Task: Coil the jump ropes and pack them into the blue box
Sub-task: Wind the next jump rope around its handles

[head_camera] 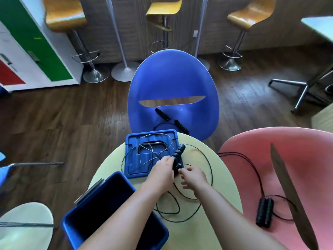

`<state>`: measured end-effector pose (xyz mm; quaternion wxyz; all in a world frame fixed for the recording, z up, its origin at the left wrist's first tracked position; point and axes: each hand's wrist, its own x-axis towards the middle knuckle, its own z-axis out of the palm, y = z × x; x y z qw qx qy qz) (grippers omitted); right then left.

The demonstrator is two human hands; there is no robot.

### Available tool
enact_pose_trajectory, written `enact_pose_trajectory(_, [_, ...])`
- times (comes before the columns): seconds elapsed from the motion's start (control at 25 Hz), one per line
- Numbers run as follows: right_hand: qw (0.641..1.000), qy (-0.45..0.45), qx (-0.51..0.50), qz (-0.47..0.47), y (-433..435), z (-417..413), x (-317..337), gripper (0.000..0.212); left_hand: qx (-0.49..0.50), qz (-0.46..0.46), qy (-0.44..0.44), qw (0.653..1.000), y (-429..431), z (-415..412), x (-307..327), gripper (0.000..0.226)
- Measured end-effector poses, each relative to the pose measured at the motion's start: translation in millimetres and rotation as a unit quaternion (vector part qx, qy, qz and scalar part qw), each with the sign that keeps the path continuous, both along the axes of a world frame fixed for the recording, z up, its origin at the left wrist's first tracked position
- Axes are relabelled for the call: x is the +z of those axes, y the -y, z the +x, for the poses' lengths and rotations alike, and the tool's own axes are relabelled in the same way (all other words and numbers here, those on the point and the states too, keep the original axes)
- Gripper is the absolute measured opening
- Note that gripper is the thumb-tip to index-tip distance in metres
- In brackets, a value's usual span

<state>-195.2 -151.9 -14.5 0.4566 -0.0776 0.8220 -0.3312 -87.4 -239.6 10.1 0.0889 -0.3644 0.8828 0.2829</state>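
At centre frame my left hand (163, 170) grips both handles (177, 156) together as a core, my right hand (193, 175) pinches the cord (210, 170) beside them for winding, and the open box (162, 233) waits lower left.

L hand (163, 170) grips black rope handles (178, 154) by blue lid (133, 141); R hand (194, 177) pinches their end.

Round table (225, 183) bears blue box (159, 236), lid (133, 141), rope (179, 149).
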Motion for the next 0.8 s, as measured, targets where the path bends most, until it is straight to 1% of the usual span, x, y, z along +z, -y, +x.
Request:
enact_pose_trajectory(0.08, [0.998, 0.048, -0.047, -0.011, 4.3, -2.8, -12.4, 0.015, 0.015, 0.004, 0.038, 0.999, 4.1, -8.9, -8.9, 0.053])
enact_pose_trajectory(0.16, [0.994, 0.069, -0.081, -0.020, 7.4, -4.5, -23.0, 0.013, 0.040, 0.019, 0.056, 0.997, 6.0, -13.4, -17.5, 0.039])
enact_pose_trajectory(0.24, [0.989, 0.096, -0.107, -0.040, 8.7, -3.2, -27.5, 0.006, 0.068, 0.042, 0.049, 0.996, 3.3, -15.7, -22.7, 0.027])
enact_pose_trajectory(0.28, [0.986, 0.113, -0.112, -0.045, 7.2, -3.3, -29.4, 0.008, 0.079, 0.055, 0.043, 0.994, 1.3, -17.2, -22.6, 0.027])
enact_pose_trajectory(0.36, [0.979, 0.137, -0.132, -0.071, 2.1, -5.3, -30.0, 0.018, 0.112, 0.092, 0.029, 0.989, -1.5, -19.7, -22.1, 0.036])
enact_pose_trajectory(0.44, [0.962, 0.157, -0.186, -0.121, -4.4, -11.0, -22.2, 0.013, 0.144, 0.129, 0.018, 0.981, -5.5, -19.9, -16.7, 0.043])
enact_pose_trajectory(0.48, [0.948, 0.170, -0.219, -0.155, -7.9, -16.4, -18.3, 0.012, 0.167, 0.161, -0.003, 0.973, -7.8, -18.3, -14.1, 0.042])
enact_pose_trajectory(0.52, [0.933, 0.181, -0.250, -0.183, -11.0, -21.6, -10.6, 0.011, 0.198, 0.211, -0.035, 0.957, -11.4, -16.0, -10.1, 0.038])
enact_pose_trajectory(0.56, [0.919, 0.188, -0.276, -0.210, -13.2, -26.9, -3.7, 0.011, 0.232, 0.272, -0.076, 0.931, -16.6, -13.2, -7.6, 0.032])
enact_pose_trajectory(0.64, [0.899, 0.185, -0.307, -0.250, -17.5, -32.6, 10.5, 0.012, 0.294, 0.385, -0.148, 0.862, -32.9, -11.7, 4.8, 0.026])
enact_pose_trajectory(0.72, [0.893, 0.181, -0.313, -0.269, -20.3, -33.8, 21.0, 0.018, 0.334, 0.432, -0.222, 0.808, -51.7, -14.1, 21.3, 0.029])
enact_pose_trajectory(0.76, [0.890, 0.187, -0.311, -0.276, -21.3, -32.3, 25.1, 0.023, 0.342, 0.435, -0.250, 0.794, -61.7, -15.7, 29.6, 0.032])
enact_pose_trajectory(0.8, [0.884, 0.211, -0.304, -0.286, -23.7, -30.2, 28.8, 0.032, 0.346, 0.429, -0.269, 0.790, -72.6, -17.4, 36.8, 0.034])
